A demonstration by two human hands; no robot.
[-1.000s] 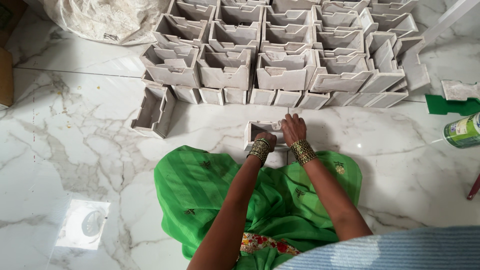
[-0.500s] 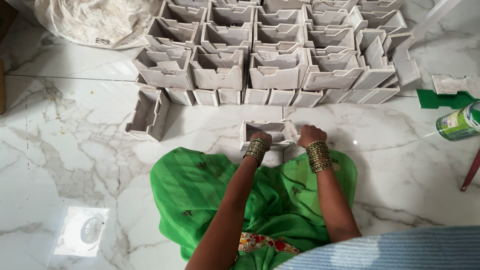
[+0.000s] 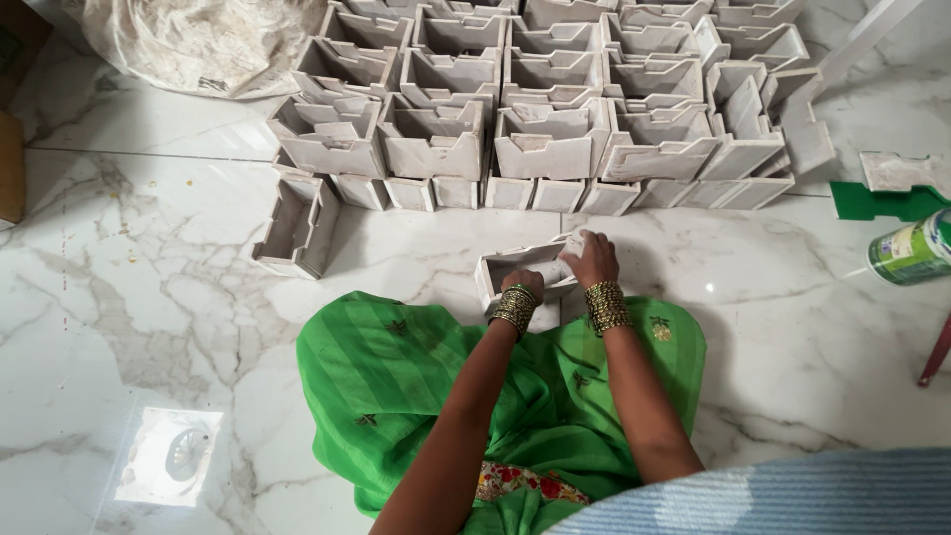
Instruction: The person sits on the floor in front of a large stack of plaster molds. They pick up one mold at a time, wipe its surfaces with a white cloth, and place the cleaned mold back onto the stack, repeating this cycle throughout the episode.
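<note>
A: Status on the hands?

B: Both are on one small white marble box (image 3: pixel 515 269), on the marble floor (image 3: pixel 149 297) right in front of the green-draped lap (image 3: pixel 475 396). Left hand (image 3: pixel 525 287) is curled over the near edge of the box, fingers closed on it. Right hand (image 3: pixel 592 260) sits at the box's right end, fingers bent around a pale piece there. Can't tell if that piece is a separate part or the box's own end wall.

A: Grip firm?

B: Left looks closed on the wall. Right is wrapped but partly hidden, so how tight is unclear. Gold bangles on both wrists.

A: Where's the box relative to the rest?

B: Apart from the stack. The stack of matching open boxes (image 3: pixel 555 109) sits further out in rows, several deep. One more loose box (image 3: pixel 297 226) lies on its side at the stack's near-left corner, well apart from the hands.

A: Anything else nearby?

B: Green and white can (image 3: pixel 911 248) lying at the right edge, green flat piece (image 3: pixel 882 203) beside it with a white cut slab (image 3: pixel 901 170) on top. Pale sack (image 3: pixel 198 45) at top left.
</note>
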